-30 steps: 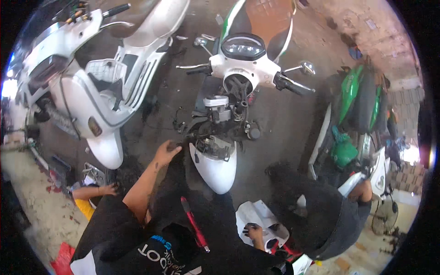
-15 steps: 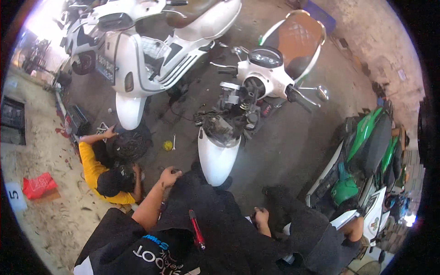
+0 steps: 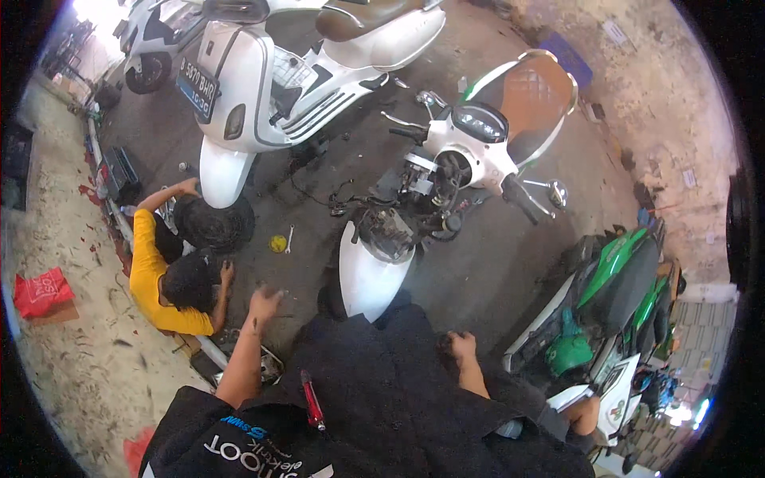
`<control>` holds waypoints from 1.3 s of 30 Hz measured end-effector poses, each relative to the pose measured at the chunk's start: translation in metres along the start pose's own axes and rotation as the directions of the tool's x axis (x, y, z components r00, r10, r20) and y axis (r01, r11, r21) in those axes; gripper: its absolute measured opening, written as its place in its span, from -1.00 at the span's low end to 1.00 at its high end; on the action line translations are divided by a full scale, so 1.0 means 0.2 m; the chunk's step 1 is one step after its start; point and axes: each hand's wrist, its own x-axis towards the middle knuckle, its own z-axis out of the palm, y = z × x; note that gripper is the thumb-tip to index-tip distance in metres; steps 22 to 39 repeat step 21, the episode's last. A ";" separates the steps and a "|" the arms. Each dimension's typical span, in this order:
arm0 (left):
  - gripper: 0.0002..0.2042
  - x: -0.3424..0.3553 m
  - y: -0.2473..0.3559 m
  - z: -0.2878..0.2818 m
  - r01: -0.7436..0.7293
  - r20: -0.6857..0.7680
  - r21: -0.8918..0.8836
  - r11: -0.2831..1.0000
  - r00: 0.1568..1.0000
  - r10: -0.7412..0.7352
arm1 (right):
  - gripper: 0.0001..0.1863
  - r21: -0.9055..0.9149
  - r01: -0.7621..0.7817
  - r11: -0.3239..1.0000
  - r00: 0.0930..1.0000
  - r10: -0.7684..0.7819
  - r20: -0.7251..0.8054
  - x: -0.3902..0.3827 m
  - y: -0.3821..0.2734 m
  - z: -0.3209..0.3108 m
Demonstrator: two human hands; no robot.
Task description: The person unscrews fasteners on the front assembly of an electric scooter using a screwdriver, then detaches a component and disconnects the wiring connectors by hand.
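A white scooter with its front panel off stands before me, wiring and metal parts bared below the handlebar. Its white front fender points toward my legs. My left hand hangs over the dark floor left of this fender, fingers loosely stretched and slightly blurred. To the fender's right, my right hand is curled near my dark clothing; what it holds, if anything, is too dark to make out. A wrench and a round yellow thing lie on the floor beyond my left hand.
A co-worker in a yellow shirt crouches at the left by the tyre of another white scooter. A green-and-white scooter stands at the right. A red bag lies far left.
The view has shifted, bringing the scooters into a different position. My left hand has moved left and its fingers have loosened. My right hand has come up and forward from my lap.
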 end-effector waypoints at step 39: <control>-0.68 0.49 1.64 1.12 -0.175 -0.374 -0.196 0.965 0.923 0.091 | -0.57 -0.114 0.048 0.992 0.871 0.014 0.491 1.94 -0.09 -0.82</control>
